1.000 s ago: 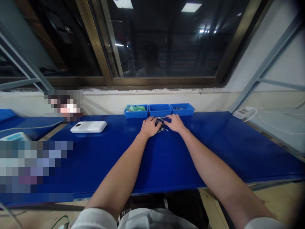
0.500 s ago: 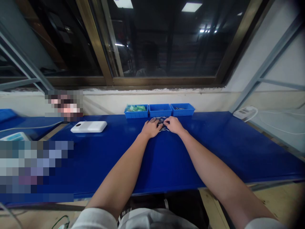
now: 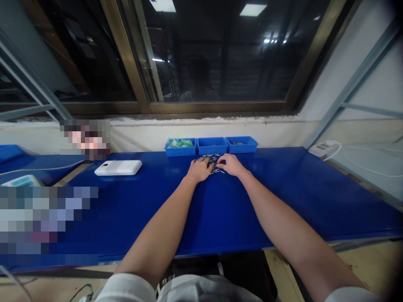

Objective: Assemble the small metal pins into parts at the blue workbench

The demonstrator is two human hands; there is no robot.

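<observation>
A small heap of thin metal pins (image 3: 213,158) lies on the blue table top (image 3: 220,201), just in front of the blue trays. My left hand (image 3: 199,169) rests palm down at the left side of the heap, its fingers curled onto the pins. At the right side of the heap my right hand (image 3: 231,164) lies the same way, fingers bent among the pins. The two hands nearly meet over the heap. Whether either hand grips any pins is hidden by the fingers.
Three blue trays stand in a row at the table's back: the left tray (image 3: 180,147) holds green parts, the middle tray (image 3: 211,145) looks bare, the right tray (image 3: 241,144) holds a few pins. A white device (image 3: 118,167) lies at the left, a white power strip (image 3: 323,147) at the right.
Both hands have drawn slightly back toward me from the trays and closed in on the heap of pins. The rest is unmoved.
</observation>
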